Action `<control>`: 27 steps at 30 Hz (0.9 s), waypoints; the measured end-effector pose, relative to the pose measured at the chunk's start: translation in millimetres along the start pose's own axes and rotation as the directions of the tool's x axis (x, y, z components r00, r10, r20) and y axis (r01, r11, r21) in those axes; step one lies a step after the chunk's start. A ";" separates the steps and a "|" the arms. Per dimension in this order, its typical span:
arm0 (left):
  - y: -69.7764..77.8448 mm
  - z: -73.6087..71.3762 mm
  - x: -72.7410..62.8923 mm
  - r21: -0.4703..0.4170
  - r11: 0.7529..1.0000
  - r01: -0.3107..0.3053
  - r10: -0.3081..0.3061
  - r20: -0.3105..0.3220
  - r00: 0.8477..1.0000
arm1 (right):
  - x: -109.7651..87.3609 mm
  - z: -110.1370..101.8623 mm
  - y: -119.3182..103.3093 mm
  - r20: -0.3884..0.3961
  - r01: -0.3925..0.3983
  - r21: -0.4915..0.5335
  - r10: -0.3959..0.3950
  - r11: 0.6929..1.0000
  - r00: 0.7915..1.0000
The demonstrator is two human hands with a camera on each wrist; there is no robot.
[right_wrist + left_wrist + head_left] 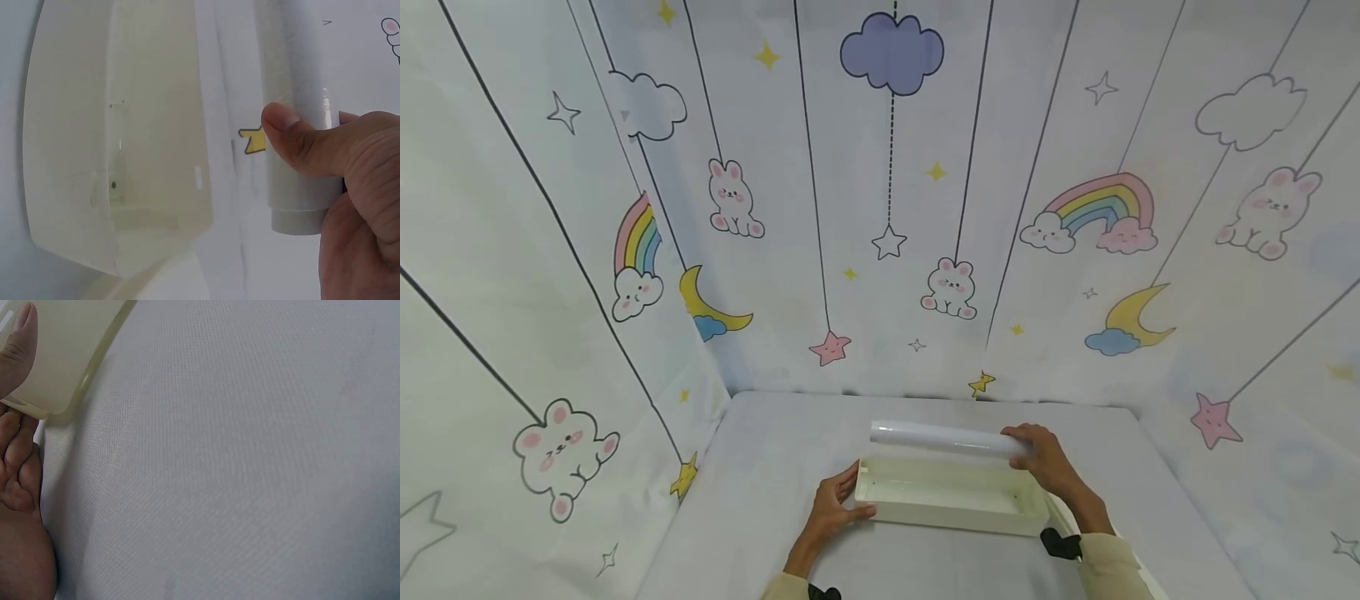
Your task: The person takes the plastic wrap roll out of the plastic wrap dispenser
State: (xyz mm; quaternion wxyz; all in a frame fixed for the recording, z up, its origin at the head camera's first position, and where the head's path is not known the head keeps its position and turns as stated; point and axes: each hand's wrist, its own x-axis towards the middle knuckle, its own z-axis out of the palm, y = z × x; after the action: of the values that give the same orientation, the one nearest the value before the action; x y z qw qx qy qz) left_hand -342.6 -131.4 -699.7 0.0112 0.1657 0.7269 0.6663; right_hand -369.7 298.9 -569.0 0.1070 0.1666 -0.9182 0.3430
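Observation:
A long cream plastic box (955,515) with an open top lies on the table, its inside bare. My left hand (833,507) grips the box's left end, thumb on the near wall and fingers round the far corner. In the left wrist view, that thumb (22,347) lies against the box wall (72,356). Behind the box, my right hand (1047,461) holds a white roll of plastic wrap (936,437) by its right end. The right wrist view shows the thumb across the shiny roll (297,69), apart from the box (69,137), with the core's end protruding.
A long cream strip, perhaps a lid (1146,579), lies partly hidden under the right forearm. White cloth covers the table (722,517). Walls of printed fabric (895,317) stand at the back and both sides.

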 end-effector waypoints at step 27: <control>-10.2 -2.7 2.1 -0.051 0.998 0.024 -0.024 0.000 1.000 | 18.3 -1.5 2.6 0.034 -0.019 0.006 0.019 1.000 0.999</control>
State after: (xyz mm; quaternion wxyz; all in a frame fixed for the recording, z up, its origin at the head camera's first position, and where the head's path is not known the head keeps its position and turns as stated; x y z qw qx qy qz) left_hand -347.5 -134.0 -708.8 0.0232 0.1562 0.7118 0.6845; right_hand -387.4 297.5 -563.7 0.0875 0.1642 -0.9204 0.3439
